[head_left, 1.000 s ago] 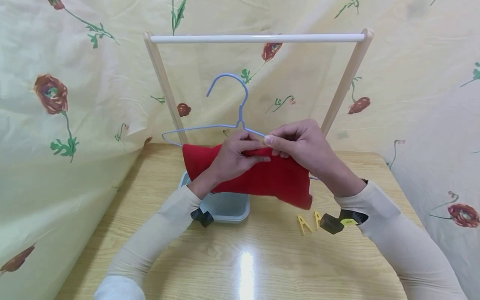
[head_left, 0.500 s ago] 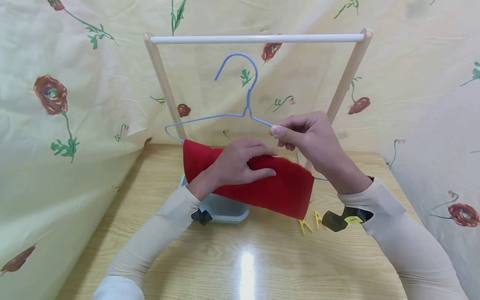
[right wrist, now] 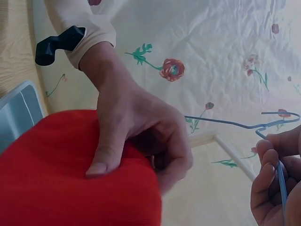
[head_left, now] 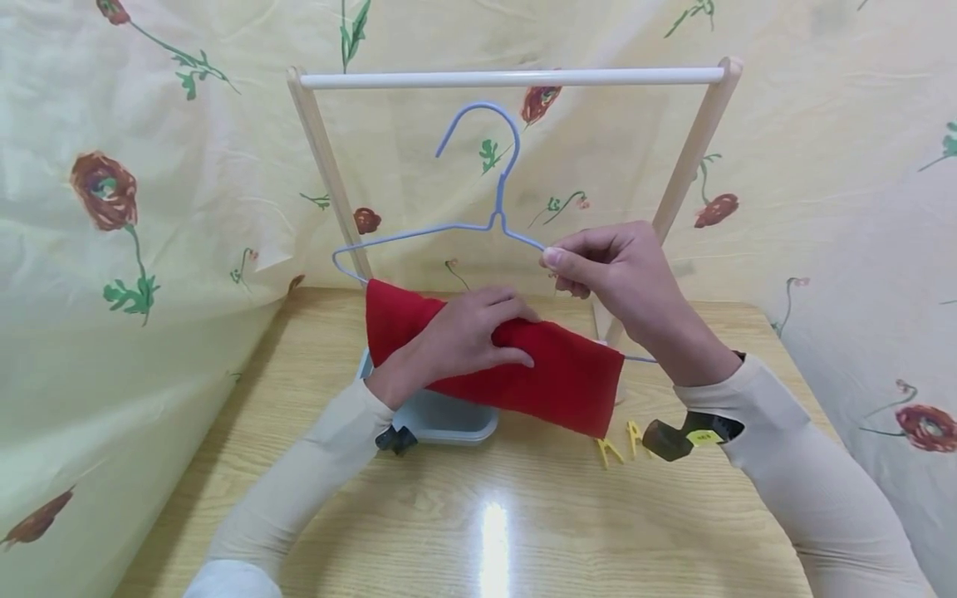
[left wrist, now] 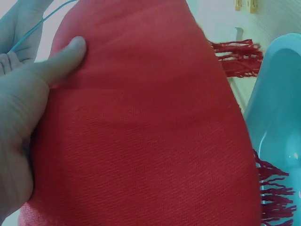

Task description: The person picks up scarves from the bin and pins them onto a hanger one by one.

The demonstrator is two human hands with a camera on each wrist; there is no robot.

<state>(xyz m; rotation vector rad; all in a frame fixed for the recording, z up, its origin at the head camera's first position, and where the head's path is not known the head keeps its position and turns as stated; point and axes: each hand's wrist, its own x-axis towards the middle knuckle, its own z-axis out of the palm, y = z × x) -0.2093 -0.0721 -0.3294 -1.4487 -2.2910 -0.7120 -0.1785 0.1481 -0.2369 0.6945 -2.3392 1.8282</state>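
Note:
A red scarf (head_left: 570,375), with fringe (left wrist: 275,200) showing in the left wrist view, drapes over the lower bar of a blue wire hanger (head_left: 500,193). My left hand (head_left: 465,336) grips the scarf at its upper edge, thumb (right wrist: 106,157) on the near face and fingers curled over behind. To its right, my right hand (head_left: 626,278) pinches the hanger's sloping right shoulder between thumb and fingers. The hanger's hook points up, below the rack's bar in the head view. Most of the lower bar is hidden under the scarf.
A rack with a white bar (head_left: 508,79) and wooden posts (head_left: 691,154) stands at the back. Beneath the scarf is a light blue basin (head_left: 449,437), partly covered. Two yellow clothespins (head_left: 610,453) lie on the wooden table (head_left: 419,531). Flowered cloth surrounds the table.
The hanger has risen and shifted slightly right with my right hand. My left hand has moved lower on the scarf relative to the hanger's shoulders, and the scarf's right end hangs lower.

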